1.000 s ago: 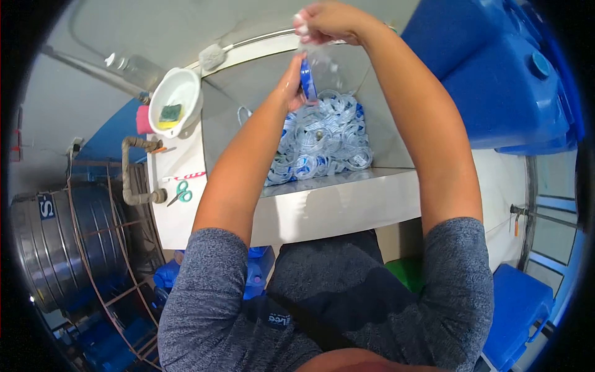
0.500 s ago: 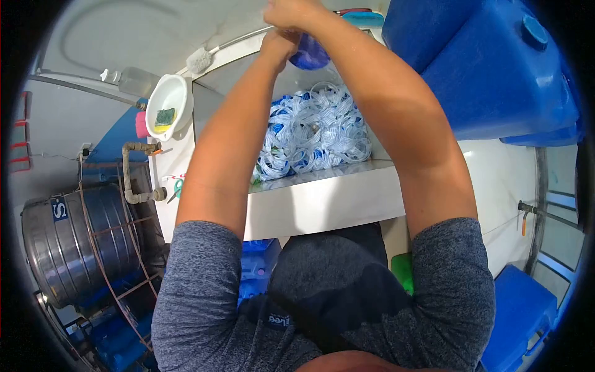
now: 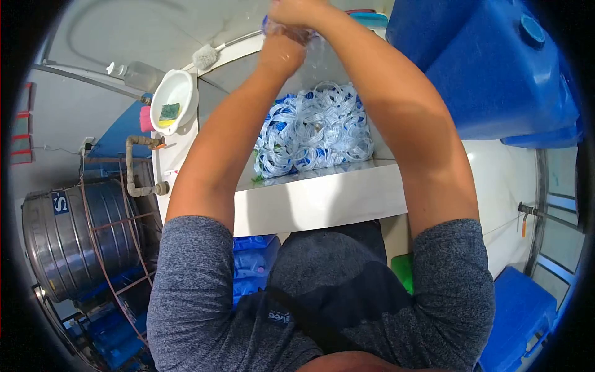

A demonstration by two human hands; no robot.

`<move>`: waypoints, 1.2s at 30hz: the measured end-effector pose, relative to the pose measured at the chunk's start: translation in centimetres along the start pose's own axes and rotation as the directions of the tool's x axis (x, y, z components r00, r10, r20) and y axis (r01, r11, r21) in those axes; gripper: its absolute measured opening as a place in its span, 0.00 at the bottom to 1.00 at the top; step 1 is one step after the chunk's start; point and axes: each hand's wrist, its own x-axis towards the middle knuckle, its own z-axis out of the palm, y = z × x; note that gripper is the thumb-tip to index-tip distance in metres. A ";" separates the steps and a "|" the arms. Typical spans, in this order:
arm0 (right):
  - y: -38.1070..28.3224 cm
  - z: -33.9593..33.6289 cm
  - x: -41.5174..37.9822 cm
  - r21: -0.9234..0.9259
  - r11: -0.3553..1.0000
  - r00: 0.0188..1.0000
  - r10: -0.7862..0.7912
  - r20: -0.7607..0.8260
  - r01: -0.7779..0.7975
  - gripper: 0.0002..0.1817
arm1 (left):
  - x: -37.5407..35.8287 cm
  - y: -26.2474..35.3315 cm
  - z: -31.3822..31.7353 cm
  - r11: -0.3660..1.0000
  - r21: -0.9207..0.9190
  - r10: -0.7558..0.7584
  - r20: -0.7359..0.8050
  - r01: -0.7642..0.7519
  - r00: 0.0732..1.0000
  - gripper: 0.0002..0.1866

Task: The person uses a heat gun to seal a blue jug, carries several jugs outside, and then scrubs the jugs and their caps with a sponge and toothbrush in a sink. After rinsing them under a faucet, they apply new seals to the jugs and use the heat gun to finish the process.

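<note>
Both arms reach up to the top edge of the head view. My left hand [image 3: 282, 53] is closed on a clear, blue-tinted plastic object [image 3: 268, 26], which I cannot fully make out. My right hand [image 3: 299, 12] is closed just above it at the same object, its fingers partly cut off by the frame edge. Clear streaks, like water, show beside the hands. Below them, a pile of clear plastic rings with blue bits [image 3: 316, 130] lies in the basin [image 3: 232, 74].
A white bowl [image 3: 189, 93] with a green and yellow sponge [image 3: 170, 112] sits left, near a clear bottle [image 3: 137, 77] and a brush [image 3: 205, 57]. Large blue containers [image 3: 477, 80] stand right. Pipes [image 3: 131, 167] and a steel tank [image 3: 80, 242] are at left.
The blue-tinted object has gone from the right side of my left hand to above it, mostly hidden now. My left hand has shifted slightly right and down, and clear streaks have appeared.
</note>
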 end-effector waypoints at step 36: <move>-1.5 5.1 -2.3 0.844 -0.213 0.785 0.309 0.537 -0.493 0.37 | 5.0 -9.9 -8.0 0.866 -0.215 -0.357 0.367 0.452 0.859 0.20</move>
